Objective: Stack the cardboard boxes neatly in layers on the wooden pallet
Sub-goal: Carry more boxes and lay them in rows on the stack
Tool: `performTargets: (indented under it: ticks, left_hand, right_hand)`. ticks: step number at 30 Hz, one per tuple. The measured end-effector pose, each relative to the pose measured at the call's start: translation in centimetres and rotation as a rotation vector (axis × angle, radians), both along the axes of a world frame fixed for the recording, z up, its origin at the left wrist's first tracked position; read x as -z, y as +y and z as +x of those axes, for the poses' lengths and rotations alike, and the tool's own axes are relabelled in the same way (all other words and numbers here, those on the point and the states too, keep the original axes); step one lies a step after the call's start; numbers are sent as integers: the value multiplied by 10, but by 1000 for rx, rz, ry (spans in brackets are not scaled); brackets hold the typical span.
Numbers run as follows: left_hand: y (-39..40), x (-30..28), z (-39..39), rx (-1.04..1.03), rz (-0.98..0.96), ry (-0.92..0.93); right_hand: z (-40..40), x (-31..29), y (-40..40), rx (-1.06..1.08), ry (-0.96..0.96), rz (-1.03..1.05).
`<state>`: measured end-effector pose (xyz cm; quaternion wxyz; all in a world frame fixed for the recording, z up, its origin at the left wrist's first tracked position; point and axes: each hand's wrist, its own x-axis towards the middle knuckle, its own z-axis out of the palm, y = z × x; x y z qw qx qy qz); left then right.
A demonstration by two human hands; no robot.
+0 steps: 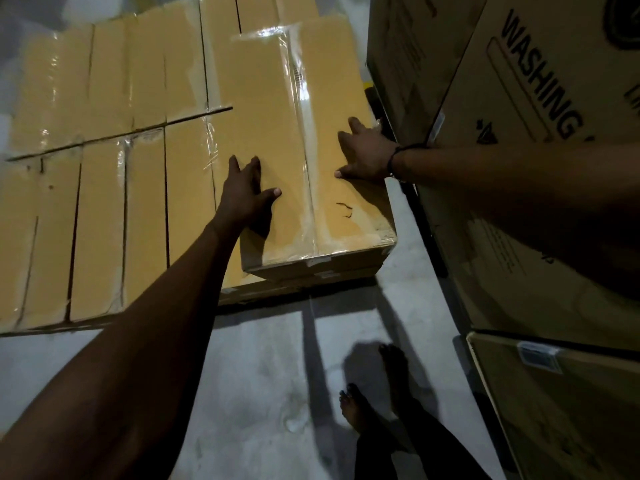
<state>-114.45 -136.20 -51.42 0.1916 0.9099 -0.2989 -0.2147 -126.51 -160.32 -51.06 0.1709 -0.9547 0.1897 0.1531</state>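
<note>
Both hands, left (pixel 247 192) and right (pixel 367 154), are pressing flat and open-fingered on the top box (pixel 304 140), gripping nothing, so squaring it should be a level, even push.

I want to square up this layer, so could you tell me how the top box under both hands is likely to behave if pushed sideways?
The top box should slide flat rather than tip: it looks broad and low. The glossy tape strip and the taped boxes below may let it slip easily. With both hands, left and right, flat on it, it seems stiff.
</note>
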Motion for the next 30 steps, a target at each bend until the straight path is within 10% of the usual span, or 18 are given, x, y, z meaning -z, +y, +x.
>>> performTargets:
  ticks: [30]
  left_hand:
    - [24, -7, -55, -268, -109, 88]
  right_hand:
    - [-55, -25, 22, 46, -45, 161]
